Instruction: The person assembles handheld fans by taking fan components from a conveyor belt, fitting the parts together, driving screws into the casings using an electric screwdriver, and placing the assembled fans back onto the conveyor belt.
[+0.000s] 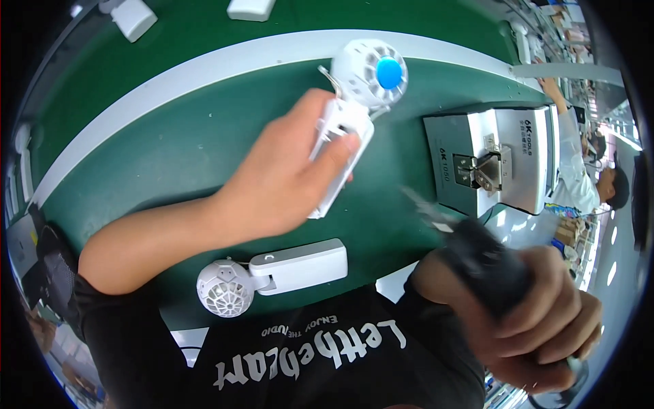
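My left hand (276,163) is wrapped round the handle of a white handheld fan (361,71), holding it over the middle of the green bench. The fan's round head has a blue centre and points away from me. A thin wire loop sticks out beside its neck. In my right hand (535,334) is a black electric screwdriver (487,266), gripped in the fist and smeared by motion. Its bit points up and left toward the bench, apart from the fan. Close to my body lies a second white fan (296,267), its webbed round head at the left.
A silver-and-black screw feeder (453,174) stands on the green bench (225,143) at the right. A curved white strip (225,60) crosses the bench; beyond it are white fan parts (251,8). Another person (579,174) sits at the far right.
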A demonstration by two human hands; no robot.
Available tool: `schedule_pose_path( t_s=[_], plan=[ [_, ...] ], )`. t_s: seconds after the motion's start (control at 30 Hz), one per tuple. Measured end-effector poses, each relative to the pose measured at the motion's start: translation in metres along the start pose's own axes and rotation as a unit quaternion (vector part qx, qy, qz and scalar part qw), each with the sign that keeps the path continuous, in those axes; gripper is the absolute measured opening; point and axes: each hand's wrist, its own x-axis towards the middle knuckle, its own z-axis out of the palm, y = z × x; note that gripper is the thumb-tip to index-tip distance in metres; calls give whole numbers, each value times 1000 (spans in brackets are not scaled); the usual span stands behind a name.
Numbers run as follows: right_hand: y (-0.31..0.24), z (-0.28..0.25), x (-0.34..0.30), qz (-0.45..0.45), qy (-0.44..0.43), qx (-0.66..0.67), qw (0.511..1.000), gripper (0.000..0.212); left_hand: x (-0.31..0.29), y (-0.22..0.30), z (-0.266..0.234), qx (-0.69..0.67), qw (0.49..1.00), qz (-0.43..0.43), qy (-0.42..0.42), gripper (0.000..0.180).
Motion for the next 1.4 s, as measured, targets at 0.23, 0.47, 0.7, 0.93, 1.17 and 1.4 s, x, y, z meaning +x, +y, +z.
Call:
schedule_pose_path(
  t_s=[0.23,0.47,0.7,0.93,1.17,1.4],
  plan=[
    [-29,-54,44,31,96,-360,927,22,-5,-3,-3,-6,1000,-17,-15,29],
    [-9,-47,48,161,62,-336,926,23,-8,-4,-5,-15,1000,-14,-17,30],
    [-9,-22,24,167,66,-11,984,24,-3,-5,0,-34,999,-25,-14,29],
    [16,2,4,97,50,-103,989,22,-1,-5,-2,-10,1000,-8,-27,27],
    [24,9,-1,120,38,-186,974,21,-3,-4,-6,-10,1000,2,-15,25],
    [3,5,-15,125,-99,-371,915,19,-10,7,-3,65,996,40,-43,29]
  ],
)
